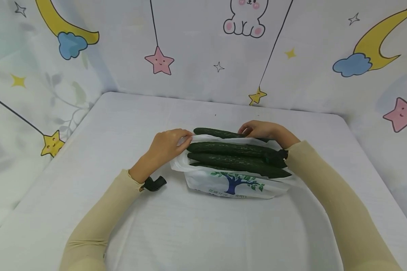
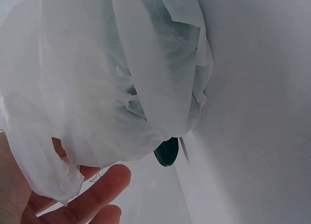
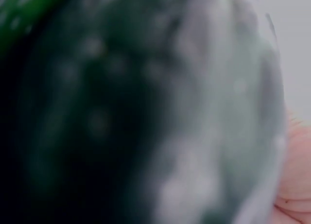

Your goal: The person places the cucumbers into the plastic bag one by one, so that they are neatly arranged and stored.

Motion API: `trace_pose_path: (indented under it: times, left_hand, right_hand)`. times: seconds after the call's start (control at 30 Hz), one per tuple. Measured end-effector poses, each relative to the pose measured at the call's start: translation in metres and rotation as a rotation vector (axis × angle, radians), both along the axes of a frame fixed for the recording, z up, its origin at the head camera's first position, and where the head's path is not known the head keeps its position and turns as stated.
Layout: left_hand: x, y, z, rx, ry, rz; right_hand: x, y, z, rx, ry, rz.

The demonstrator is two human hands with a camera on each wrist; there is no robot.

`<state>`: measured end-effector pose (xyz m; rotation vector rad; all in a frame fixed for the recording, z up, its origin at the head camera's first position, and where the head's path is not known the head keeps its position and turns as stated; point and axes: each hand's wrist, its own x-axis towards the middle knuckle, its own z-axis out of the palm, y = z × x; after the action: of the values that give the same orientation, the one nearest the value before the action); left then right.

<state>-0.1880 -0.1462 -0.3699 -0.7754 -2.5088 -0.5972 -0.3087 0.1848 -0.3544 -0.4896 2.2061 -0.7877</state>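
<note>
A white plastic bag (image 1: 196,184) printed with a blue-and-green tree lies on its side, its mouth opened upward. Inside it rest several long dark-green cucumbers (image 1: 230,161). Behind the bag's back edge lies another cucumber (image 1: 217,132), whose end also shows in the left wrist view as a cucumber tip (image 2: 167,152). My left hand (image 1: 167,146) pinches the bag's rim at its left end, with a loop of plastic by the thumb. My right hand (image 1: 262,130) grips the rear cucumber from above, its fingertips partly hidden. A blurred cucumber (image 3: 97,112) fills the right wrist view.
A white cloth covers the table (image 1: 224,233). Behind it hangs a cloth backdrop (image 1: 196,49) printed with stars, moons and clouds. Small black wrist devices (image 1: 155,183) show at both wrists; the right one overlaps the cucumbers' right ends.
</note>
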Motion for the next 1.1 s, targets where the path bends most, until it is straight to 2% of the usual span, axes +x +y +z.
trace_pose_path:
  times: [0.2, 0.43, 1.1]
  left_hand:
    - [0.0, 0.001, 0.002, -0.013, -0.002, 0.0]
    - [-0.001, 0.002, 0.002, -0.009, -0.008, -0.005]
    - [0.003, 0.002, 0.006, -0.009, -0.049, 0.009]
  right_hand:
    - [0.001, 0.005, 0.001, -0.043, -0.005, -0.055]
    - [0.001, 0.009, 0.001, -0.127, 0.038, -0.097]
    - [0.013, -0.006, 0.033, -0.196, 0.2, -0.188]
